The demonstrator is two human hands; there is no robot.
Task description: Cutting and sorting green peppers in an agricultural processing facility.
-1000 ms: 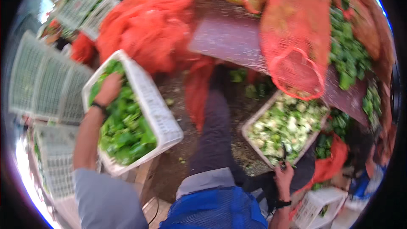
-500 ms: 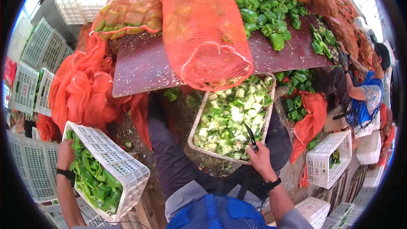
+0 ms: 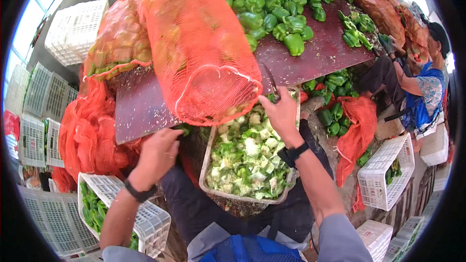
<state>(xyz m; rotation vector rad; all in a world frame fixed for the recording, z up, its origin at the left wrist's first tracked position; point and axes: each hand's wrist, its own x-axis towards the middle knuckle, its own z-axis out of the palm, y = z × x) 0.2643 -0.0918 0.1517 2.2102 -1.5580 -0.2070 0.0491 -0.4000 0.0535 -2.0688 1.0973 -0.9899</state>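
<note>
My right hand [image 3: 282, 116] is closed round a knife [image 3: 270, 85] with a dark curved blade pointing up and away. Its fingertips are at the right rim of an orange mesh bag [image 3: 204, 53], whose mouth faces me over the table's near edge. My left hand [image 3: 156, 157], slightly blurred, is in the air by that edge, left of the bag's mouth; its fingers reach out and I see nothing in them. Below the bag, between my legs, a pale tray [image 3: 208, 174] holds chopped pepper cores and green scraps. To my left a white crate [image 3: 155, 221] of long green peppers [image 3: 94, 208] tilts.
Green bell peppers [image 3: 293, 43] are heaped on the dark red table [image 3: 141, 106], with full mesh bags [image 3: 121, 39] around them. Empty orange netting [image 3: 92, 136] hangs at left. White crates [image 3: 75, 31] stand on both sides. Another person [image 3: 417, 87] sits at far right.
My left hand has let go of the crate and moved up and right to the table edge. My right hand has risen with the knife from the tray to the bag's rim. The view has shifted.
</note>
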